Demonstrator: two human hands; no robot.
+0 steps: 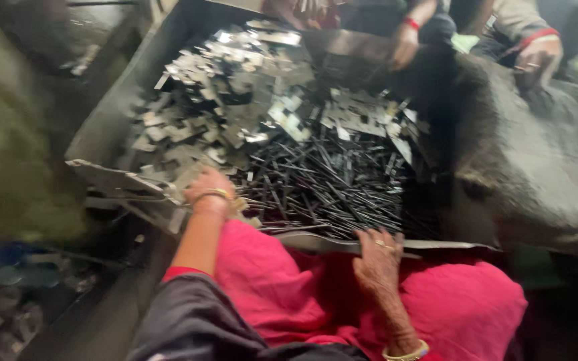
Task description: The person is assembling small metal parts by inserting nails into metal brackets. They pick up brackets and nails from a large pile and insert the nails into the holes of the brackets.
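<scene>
The right hand [377, 257] rests its fingers, spread and empty, on the near rim of the metal tray [112, 117] at lower centre. The left hand [210, 190] reaches into the thin dark rods [329, 187]; whether its fingers hold anything I cannot tell. Flat metal plates [235, 87] fill the upper left. Co-workers' hands [536, 57] work at upper right. Sorting well likely means lifting few pieces, avoiding sharp edges.
</scene>
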